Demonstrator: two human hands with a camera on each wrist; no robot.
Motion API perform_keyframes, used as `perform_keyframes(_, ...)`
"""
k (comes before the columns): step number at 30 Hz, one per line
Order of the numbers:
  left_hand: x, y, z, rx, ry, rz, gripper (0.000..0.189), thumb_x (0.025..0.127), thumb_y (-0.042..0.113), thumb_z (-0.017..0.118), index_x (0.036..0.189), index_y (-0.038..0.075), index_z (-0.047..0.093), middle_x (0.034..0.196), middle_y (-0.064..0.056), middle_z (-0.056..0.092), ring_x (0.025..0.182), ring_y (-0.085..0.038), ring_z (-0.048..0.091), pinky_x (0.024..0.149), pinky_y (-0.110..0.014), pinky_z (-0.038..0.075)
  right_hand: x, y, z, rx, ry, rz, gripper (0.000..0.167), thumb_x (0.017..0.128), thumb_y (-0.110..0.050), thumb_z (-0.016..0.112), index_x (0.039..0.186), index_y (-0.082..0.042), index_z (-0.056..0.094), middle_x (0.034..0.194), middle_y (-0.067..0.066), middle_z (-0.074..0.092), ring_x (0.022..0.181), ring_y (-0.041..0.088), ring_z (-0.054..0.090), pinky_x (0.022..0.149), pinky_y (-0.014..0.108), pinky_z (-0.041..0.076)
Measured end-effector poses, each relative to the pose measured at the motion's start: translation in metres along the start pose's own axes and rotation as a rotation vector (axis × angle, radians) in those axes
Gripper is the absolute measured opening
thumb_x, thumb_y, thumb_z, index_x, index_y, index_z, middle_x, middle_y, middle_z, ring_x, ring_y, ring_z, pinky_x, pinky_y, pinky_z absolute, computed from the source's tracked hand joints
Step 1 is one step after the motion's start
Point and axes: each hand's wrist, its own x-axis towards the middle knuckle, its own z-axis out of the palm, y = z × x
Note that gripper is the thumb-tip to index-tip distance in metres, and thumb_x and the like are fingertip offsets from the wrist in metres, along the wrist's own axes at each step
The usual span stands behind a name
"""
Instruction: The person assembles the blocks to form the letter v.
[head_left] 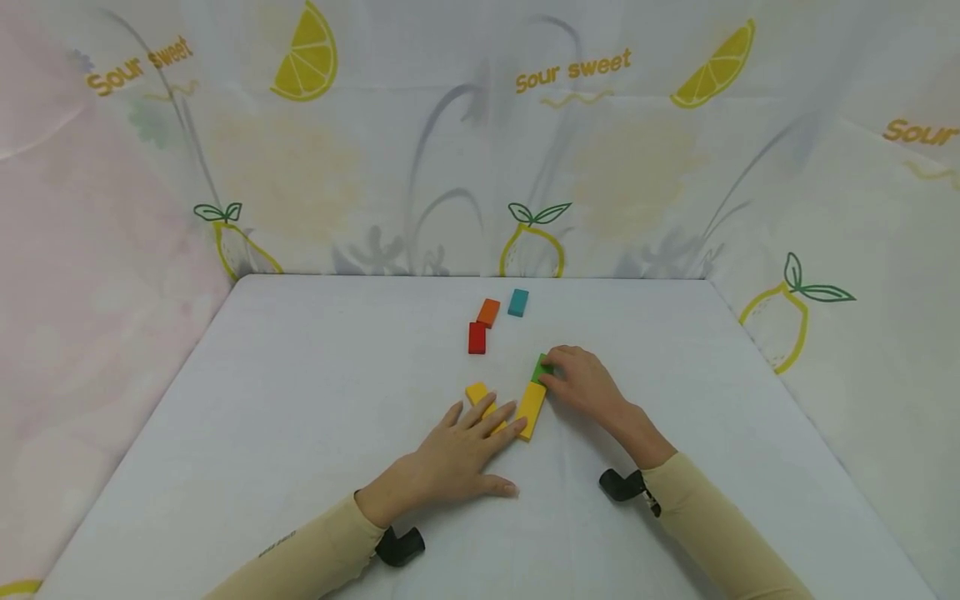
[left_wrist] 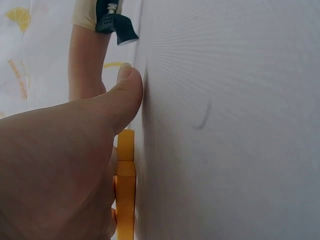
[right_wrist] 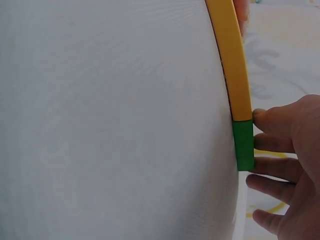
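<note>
Two yellow blocks, a left yellow block [head_left: 476, 391] and a right yellow block [head_left: 531, 412], slant into a V on the white table. Across the left one lies my left hand [head_left: 461, 458], palm down with fingers spread, its fingertips reaching the foot of the right one. A green block [head_left: 540, 368] continues the right yellow block end to end. The fingertips of my right hand [head_left: 585, 382] touch the green block from above. In the right wrist view the green block [right_wrist: 243, 145] lies flat, with that hand's fingers extended to it. The left hand partly hides the left yellow block.
Farther back lie a red block [head_left: 477, 338], an orange block [head_left: 489, 312] touching its corner, and a teal block [head_left: 518, 302] apart to the right. A lemon-print cloth [head_left: 420, 167] hangs behind the table [head_left: 300, 375].
</note>
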Motion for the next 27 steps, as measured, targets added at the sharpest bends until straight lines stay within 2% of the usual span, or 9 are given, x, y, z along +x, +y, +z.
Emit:
perform_keyframes(9,0.0,0.0,-0.001,0.018,-0.006,0.003,0.088,0.088,0.076,0.044,0.159,0.035,0.013,0.169,0.006,0.009,0.157,-0.026,0.002,0.121,-0.063,0.017,0.001,0.001,0.0,-0.005,0.005,-0.014,0.029,0.092,-0.024,0.07,0.116,-0.008,0.069,0.122,0.01,0.07,0.119,0.029,0.062,0.104,0.048,0.048)
perform_keyframes(16,-0.001,0.001,-0.003,0.017,-0.01,0.001,0.088,0.088,0.076,0.045,0.159,0.034,0.013,0.169,0.006,0.008,0.157,-0.026,0.002,0.121,-0.062,0.016,0.004,0.001,0.0,0.011,0.024,-0.029,0.026,0.091,-0.024,0.071,0.111,-0.008,0.07,0.118,0.01,0.071,0.117,0.03,0.062,0.104,0.049,0.047)
perform_keyframes(27,-0.001,0.0,-0.002,0.013,-0.001,0.013,0.088,0.089,0.077,0.043,0.159,0.034,0.013,0.169,0.005,0.009,0.157,-0.027,0.003,0.121,-0.063,0.017,0.023,0.001,-0.006,0.033,-0.026,0.034,0.029,0.095,-0.027,0.064,0.117,-0.008,0.068,0.127,0.011,0.066,0.123,0.03,0.058,0.107,0.049,0.046)
